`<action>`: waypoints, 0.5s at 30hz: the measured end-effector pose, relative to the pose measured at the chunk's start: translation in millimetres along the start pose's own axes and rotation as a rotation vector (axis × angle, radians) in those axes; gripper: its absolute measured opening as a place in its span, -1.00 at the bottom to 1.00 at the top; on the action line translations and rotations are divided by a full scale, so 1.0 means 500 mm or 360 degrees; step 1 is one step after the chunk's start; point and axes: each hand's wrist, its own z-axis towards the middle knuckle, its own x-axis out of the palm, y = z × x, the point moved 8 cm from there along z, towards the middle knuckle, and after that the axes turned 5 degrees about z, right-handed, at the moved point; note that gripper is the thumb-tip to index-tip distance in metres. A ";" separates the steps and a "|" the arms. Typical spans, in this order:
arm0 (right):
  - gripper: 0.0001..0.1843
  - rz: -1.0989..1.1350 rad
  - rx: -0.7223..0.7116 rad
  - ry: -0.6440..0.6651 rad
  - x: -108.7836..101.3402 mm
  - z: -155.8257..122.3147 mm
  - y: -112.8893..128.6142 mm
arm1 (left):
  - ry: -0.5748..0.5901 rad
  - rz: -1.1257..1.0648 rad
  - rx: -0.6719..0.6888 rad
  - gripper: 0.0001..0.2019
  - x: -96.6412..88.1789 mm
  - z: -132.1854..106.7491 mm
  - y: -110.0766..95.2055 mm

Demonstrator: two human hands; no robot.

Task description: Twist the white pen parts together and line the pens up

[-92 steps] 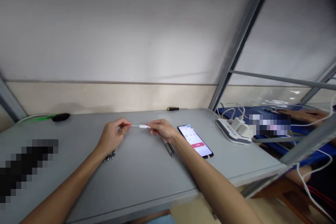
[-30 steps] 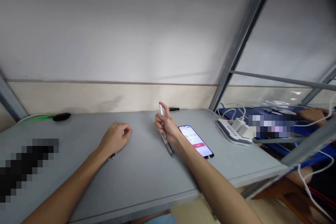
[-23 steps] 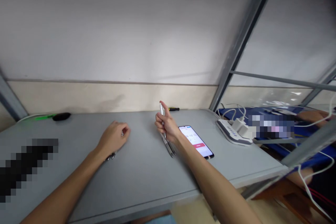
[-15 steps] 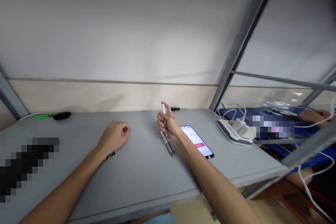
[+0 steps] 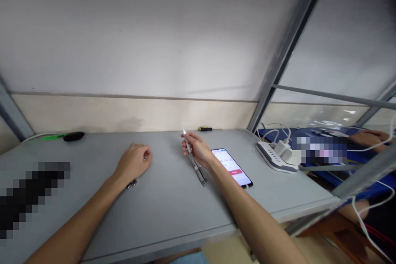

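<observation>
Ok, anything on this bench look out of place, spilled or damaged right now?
Nothing stands out. The right hand holds a pen tilted above the table; more pens lie under it. The left hand rests closed over a few pens. The phone lies flat with its screen lit. No spill or breakage shows.

Grey table (image 5: 173, 210), phone (image 5: 232, 167), white power strip (image 5: 276, 156), pens (image 5: 200, 173), small screwdriver (image 5: 205, 129), black object (image 5: 73, 136)

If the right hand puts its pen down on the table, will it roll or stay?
The pen looks thin, round and stiff, so it may roll a little on the smooth table. It seems light: the right hand holds it tilted with the fingertips alone.
</observation>
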 end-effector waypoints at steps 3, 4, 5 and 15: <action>-0.70 -0.0219 -0.0018 -0.0011 -0.004 0.002 -0.005 | -0.0012 0.0076 -0.0029 -0.83 -0.004 0.000 0.002; -0.71 -0.0353 -0.0047 -0.0035 -0.008 0.002 -0.003 | -0.0009 0.0094 -0.0045 -0.84 -0.004 -0.001 0.003; -0.72 -0.0511 -0.0083 -0.0070 -0.012 0.001 0.000 | -0.0003 0.0111 -0.0064 -0.84 -0.004 -0.001 0.005; -0.71 -0.1976 -0.0093 -0.0287 -0.022 -0.016 0.022 | -0.0074 0.0171 -0.0047 -0.83 -0.020 -0.001 0.000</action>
